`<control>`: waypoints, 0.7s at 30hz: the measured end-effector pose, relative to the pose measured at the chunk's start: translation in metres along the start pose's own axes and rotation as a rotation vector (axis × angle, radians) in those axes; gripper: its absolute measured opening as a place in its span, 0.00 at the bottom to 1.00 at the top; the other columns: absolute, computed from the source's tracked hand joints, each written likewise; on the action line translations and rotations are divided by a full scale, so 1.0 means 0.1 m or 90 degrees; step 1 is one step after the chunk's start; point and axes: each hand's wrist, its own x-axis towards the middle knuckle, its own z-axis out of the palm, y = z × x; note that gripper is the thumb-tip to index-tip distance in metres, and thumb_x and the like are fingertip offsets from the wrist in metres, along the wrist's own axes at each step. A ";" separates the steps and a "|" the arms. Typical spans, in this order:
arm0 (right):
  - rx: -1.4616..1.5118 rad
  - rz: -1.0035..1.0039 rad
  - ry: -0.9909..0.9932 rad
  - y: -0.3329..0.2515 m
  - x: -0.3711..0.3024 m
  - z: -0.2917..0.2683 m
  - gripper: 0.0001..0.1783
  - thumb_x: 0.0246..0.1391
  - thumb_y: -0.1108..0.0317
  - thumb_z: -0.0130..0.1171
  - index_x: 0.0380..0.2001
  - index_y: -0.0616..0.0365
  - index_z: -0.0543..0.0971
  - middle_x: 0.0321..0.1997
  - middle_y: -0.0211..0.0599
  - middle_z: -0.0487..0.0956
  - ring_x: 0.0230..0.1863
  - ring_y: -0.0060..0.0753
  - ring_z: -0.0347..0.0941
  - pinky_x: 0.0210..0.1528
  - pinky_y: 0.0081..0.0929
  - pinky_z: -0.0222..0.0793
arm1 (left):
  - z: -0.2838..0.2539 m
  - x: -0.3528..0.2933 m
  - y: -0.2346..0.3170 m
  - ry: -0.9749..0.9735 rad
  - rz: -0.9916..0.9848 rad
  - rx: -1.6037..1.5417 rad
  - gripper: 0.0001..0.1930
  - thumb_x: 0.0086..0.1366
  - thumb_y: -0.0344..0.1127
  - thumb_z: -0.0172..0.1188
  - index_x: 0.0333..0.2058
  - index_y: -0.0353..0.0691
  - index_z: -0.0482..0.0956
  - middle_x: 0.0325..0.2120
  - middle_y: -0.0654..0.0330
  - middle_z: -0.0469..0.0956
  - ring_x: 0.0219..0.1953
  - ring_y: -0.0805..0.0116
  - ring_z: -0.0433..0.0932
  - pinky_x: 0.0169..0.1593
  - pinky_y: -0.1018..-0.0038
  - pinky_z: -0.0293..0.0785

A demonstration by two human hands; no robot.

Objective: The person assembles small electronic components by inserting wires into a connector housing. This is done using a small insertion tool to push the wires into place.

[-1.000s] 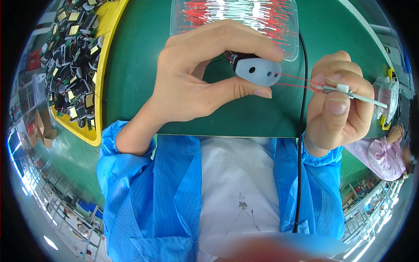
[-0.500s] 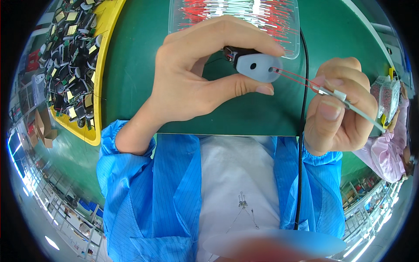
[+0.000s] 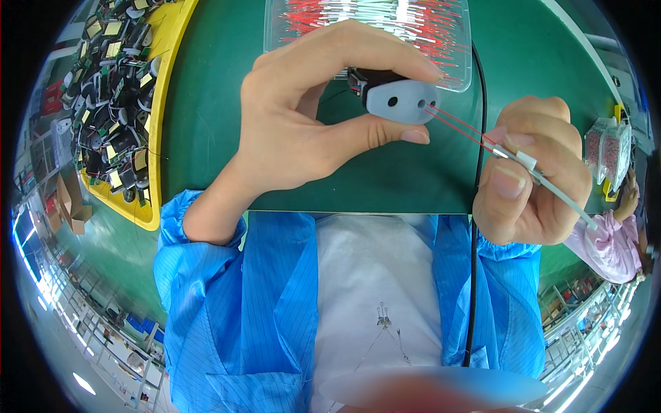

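My left hand (image 3: 296, 124) is closed, pinching a small device with a pale grey oval end piece (image 3: 407, 113) and a black body (image 3: 375, 78) between fingers and thumb. The pale face has several round holes. Two thin red wires (image 3: 458, 126) stretch from the hole area at its right end to my right hand (image 3: 533, 172). Those fingers are closed on a thin grey lead (image 3: 564, 198), which has a white block (image 3: 526, 160) and a metallic sleeve (image 3: 501, 151) where the red wires meet it. Part of the device is hidden by my left fingers.
A clear plastic box (image 3: 453, 81) of red and white wire pieces stands beyond my hands on the green table (image 3: 213, 124). Left is a yellow tray (image 3: 162, 96) heaped with black parts. A black cable (image 3: 473, 275) runs down the right. Another person's pink sleeve (image 3: 602, 248) shows far right.
The device in my left hand has shifted slightly left and up. My right hand and the grey lead have moved a little left and down. Both grips hold.
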 end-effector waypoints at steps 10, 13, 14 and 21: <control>-0.029 0.015 -0.031 -0.03 0.03 -0.03 0.12 0.53 0.68 0.54 0.36 0.67 0.68 0.28 0.49 0.73 0.23 0.34 0.65 0.22 0.28 0.61 | -0.01 0.02 0.00 -0.034 0.030 0.045 0.24 0.44 0.23 0.69 0.42 0.29 0.73 0.41 0.45 0.75 0.44 0.58 0.76 0.45 0.70 0.75; 0.001 0.025 -0.006 -0.01 -0.02 0.01 0.12 0.53 0.69 0.55 0.36 0.66 0.68 0.28 0.47 0.73 0.24 0.34 0.65 0.23 0.28 0.62 | -0.01 0.01 -0.01 -0.033 0.011 0.038 0.24 0.44 0.23 0.69 0.42 0.29 0.73 0.41 0.45 0.75 0.44 0.58 0.76 0.46 0.69 0.75; 0.001 0.025 -0.006 -0.02 -0.02 0.02 0.12 0.53 0.69 0.55 0.36 0.66 0.68 0.28 0.47 0.73 0.24 0.34 0.65 0.23 0.28 0.62 | -0.01 0.00 -0.02 -0.028 0.017 0.027 0.24 0.44 0.23 0.69 0.42 0.28 0.73 0.41 0.45 0.75 0.44 0.58 0.76 0.46 0.69 0.75; -0.014 0.002 0.004 -0.05 -0.02 0.03 0.12 0.52 0.69 0.56 0.37 0.66 0.68 0.29 0.45 0.74 0.25 0.33 0.66 0.22 0.27 0.63 | 0.00 0.01 0.02 -0.024 0.002 0.009 0.24 0.43 0.23 0.69 0.42 0.28 0.73 0.40 0.46 0.74 0.43 0.57 0.76 0.47 0.68 0.74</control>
